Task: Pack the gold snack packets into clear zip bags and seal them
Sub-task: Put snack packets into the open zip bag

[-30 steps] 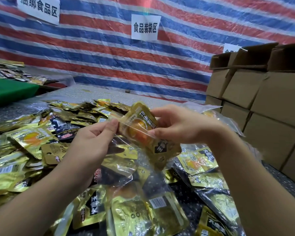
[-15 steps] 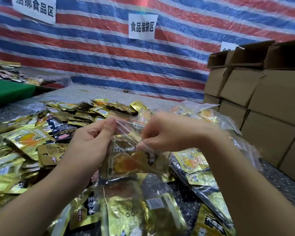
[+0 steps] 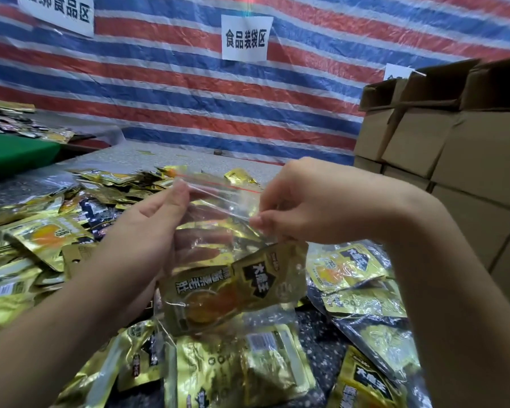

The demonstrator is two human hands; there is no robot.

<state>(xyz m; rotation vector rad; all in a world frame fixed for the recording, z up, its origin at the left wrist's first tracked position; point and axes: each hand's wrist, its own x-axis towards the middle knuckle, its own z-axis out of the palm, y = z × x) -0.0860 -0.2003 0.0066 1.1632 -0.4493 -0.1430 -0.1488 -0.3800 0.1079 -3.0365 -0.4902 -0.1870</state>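
Left hand (image 3: pixel 147 231) and right hand (image 3: pixel 304 201) pinch the crinkly clear plastic zip bag (image 3: pixel 218 231) holding a glossy gold foil snack packet (image 3: pixel 233 287), held above the packet pile

I see both forearms reaching in, hands raised and facing each other. My left hand (image 3: pixel 147 231) pinches with thumb up and fingers curled behind; my right hand (image 3: pixel 304 201), just opposite, pinches with fingertips (image 3: pixel 255 222) bent inward.

Gold snack packet (image 3: pixel 233 290) tilted inside upright clear zip bag (image 3: pixel 218 213), mouth unsealed.
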